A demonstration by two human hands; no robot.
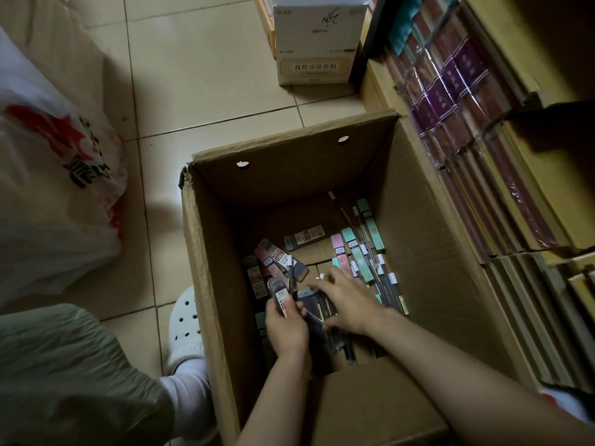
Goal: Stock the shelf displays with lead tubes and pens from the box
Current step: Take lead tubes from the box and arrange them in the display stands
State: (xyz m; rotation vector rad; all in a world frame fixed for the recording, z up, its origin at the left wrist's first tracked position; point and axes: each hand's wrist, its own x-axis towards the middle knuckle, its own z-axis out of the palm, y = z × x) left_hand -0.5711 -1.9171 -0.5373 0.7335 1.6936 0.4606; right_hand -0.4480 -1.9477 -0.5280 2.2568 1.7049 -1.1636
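Reaching into the open brown cardboard box [225,262] on the tiled floor [206,91], left hand [286,326] grips a dark flat lead tube [279,296]; right hand [346,304], fingers spread, rests on the loose tubes and pens [360,255].

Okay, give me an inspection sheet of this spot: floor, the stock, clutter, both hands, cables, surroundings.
Surface: beige tiled floor.
Job's things: open cardboard box holding loose lead tubes and pens.
Clutter: white plastic bag; small printed carton.
Grippers: left hand grips a dark lead tube pack; right hand reaches over the stock, fingers spread.
Cables: nothing seen.
Surroundings: shelf of wrapped packs at right.
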